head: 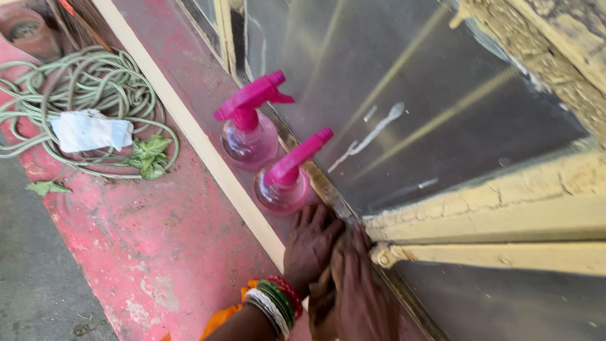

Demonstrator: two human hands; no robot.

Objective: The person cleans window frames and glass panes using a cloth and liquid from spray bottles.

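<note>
The right hand (pixel 360 290) covers part of the left hand (pixel 311 243), hiding whatever they press at the window frame (pixel 480 215) corner.

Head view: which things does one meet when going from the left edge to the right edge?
Coiled green hose → white cloth → green leaves → farther pink spray bottle → nearer pink spray bottle → glass window pane.

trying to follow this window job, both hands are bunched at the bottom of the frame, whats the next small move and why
Probably lift the left hand toward the nearer pink spray bottle, which stands just above its fingers. Both hands, the right hand too, press at the frame's lower corner holding nothing visible, and the glass pane shows streaks.
</note>
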